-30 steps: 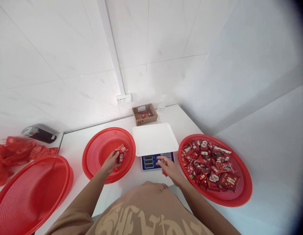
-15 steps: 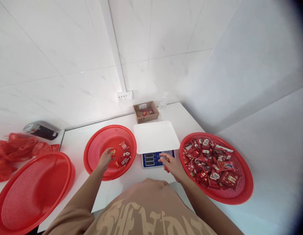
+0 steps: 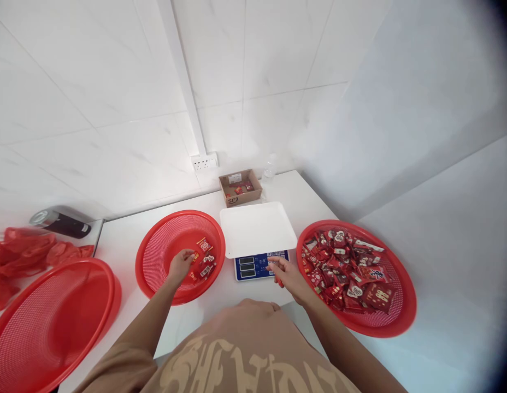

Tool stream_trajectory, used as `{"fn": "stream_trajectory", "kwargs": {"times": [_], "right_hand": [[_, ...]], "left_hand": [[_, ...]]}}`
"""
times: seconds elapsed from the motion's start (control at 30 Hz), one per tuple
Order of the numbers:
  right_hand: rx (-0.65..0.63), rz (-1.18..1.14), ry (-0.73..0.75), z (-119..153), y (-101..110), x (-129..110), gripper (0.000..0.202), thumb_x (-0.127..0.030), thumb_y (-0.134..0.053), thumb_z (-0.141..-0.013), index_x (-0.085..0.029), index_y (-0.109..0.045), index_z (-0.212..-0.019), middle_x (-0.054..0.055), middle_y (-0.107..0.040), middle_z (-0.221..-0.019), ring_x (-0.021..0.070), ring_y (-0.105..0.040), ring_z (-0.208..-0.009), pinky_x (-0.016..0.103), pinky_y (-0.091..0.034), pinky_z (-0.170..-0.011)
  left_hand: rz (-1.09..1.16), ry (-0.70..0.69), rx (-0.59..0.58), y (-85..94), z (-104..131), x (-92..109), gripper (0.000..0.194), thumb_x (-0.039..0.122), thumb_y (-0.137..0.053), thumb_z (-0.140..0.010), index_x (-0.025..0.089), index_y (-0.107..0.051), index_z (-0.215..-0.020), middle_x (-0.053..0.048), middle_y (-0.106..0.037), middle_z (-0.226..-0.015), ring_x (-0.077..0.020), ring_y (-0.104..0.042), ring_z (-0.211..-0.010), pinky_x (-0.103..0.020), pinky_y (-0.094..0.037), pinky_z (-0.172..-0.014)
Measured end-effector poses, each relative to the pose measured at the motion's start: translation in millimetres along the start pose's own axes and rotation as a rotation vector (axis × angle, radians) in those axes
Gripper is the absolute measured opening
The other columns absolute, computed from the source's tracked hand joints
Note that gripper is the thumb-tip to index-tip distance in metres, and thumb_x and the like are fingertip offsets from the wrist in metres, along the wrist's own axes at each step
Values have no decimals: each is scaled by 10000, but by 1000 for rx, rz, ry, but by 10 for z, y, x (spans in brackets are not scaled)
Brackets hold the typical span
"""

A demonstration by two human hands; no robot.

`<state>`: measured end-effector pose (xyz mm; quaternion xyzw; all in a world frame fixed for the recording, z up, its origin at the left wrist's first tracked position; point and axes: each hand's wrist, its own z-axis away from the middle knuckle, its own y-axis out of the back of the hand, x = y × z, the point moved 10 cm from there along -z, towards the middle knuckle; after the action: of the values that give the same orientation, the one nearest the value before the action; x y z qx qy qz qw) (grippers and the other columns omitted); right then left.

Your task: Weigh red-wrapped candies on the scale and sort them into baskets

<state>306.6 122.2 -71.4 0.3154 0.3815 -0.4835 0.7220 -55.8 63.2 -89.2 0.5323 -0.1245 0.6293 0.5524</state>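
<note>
My left hand [image 3: 181,265] is over the middle red basket [image 3: 146,273], its fingertips together at a small red packet [image 3: 195,256]. A few more red packets [image 3: 206,258] lie on the right side of that basket's floor. My right hand [image 3: 285,277] hovers by the blue keypad of the scale [image 3: 260,264], fingers curled round a small red packet [image 3: 279,282] partly hidden under the palm. The scale's white tray [image 3: 257,229] has nothing on it. To the right, a red basket [image 3: 405,311] holds a heap of red-wrapped packets [image 3: 347,273].
A cardboard box [image 3: 241,188] with some red packets and a clear bottle [image 3: 270,166] stand at the back. At the left are another red basket [image 3: 57,327], red plastic bags [image 3: 28,262] and a black cylinder [image 3: 65,221]. A socket [image 3: 204,162] is on the wall.
My left hand has shifted slightly toward the packets on the basket's right side. My right hand stays by the scale. The whole view has moved slightly.
</note>
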Motion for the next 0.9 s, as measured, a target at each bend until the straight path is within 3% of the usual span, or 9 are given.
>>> {"fn": "stream_trajectory", "kwargs": {"times": [0.2,0.27,0.43,0.53,0.63,0.7,0.8,0.9], "right_hand": [[56,-2,26,35,180,-74,384,-392,-561,-717,-168,-579,-1028,-54,-512,-530,107,-488,-503,225,-375,-470],[92,-11,34,27,272,-53,387,-393,-568,-708,-169,-584,-1023,-48,-523,-540,110,-492,-508,225,-372,-467],[216,56,63,-29,668,107,389,-397,-535,-727,-161,-585,-1032,27,-649,-770,119,-536,-552,248,-414,-507],[346,263,79,-39,1072,219,322,-355,-493,-765,-165,-612,-997,54,-669,-875,162,-605,-733,286,-464,-674],[466,534,-23,-38,1491,429,292,-286,-474,-790,-176,-615,-1021,79,-647,-1049,198,-590,-967,306,-426,-844],[480,688,-114,-73,1663,600,356,-275,-480,-800,-160,-577,-1122,117,-599,-1150,220,-554,-1063,314,-391,-902],[446,793,-214,-209,1712,829,580,-361,-534,-784,-143,-432,-1312,176,-432,-1342,267,-443,-1213,343,-336,-973],[393,796,-308,-395,1584,1001,733,-470,-513,-784,-252,-237,-1428,137,-156,-1502,327,-246,-1341,439,-273,-1017]], "left_hand": [[-70,-24,50,-1,-77,-6,142,238,-636,-673,184,-624,-804,-51,-687,-849,-197,-638,-833,-291,-489,-746],[-89,-28,65,1,-88,7,141,232,-627,-680,186,-623,-813,-52,-690,-862,-199,-638,-845,-295,-486,-758],[-155,-43,53,-2,-97,68,181,187,-593,-687,188,-619,-865,-68,-686,-917,-228,-622,-926,-327,-468,-824],[-355,-88,44,-8,-111,132,284,195,-556,-711,171,-607,-989,-109,-641,-1097,-266,-579,-1045,-355,-455,-856],[-464,-117,-3,-101,-97,226,356,264,-506,-762,150,-576,-1092,-136,-589,-1195,-287,-559,-1082,-361,-472,-820],[-472,-130,-28,-189,-46,342,382,301,-484,-780,150,-563,-1122,-137,-598,-1178,-283,-583,-1040,-352,-486,-780],[-444,-154,-51,-359,86,585,391,348,-478,-787,172,-566,-1125,-119,-623,-1141,-269,-608,-993,-343,-494,-760],[-401,-219,-85,-585,249,847,365,370,-480,-783,202,-592,-1086,-87,-631,-1140,-251,-604,-1007,-339,-489,-794]]}}
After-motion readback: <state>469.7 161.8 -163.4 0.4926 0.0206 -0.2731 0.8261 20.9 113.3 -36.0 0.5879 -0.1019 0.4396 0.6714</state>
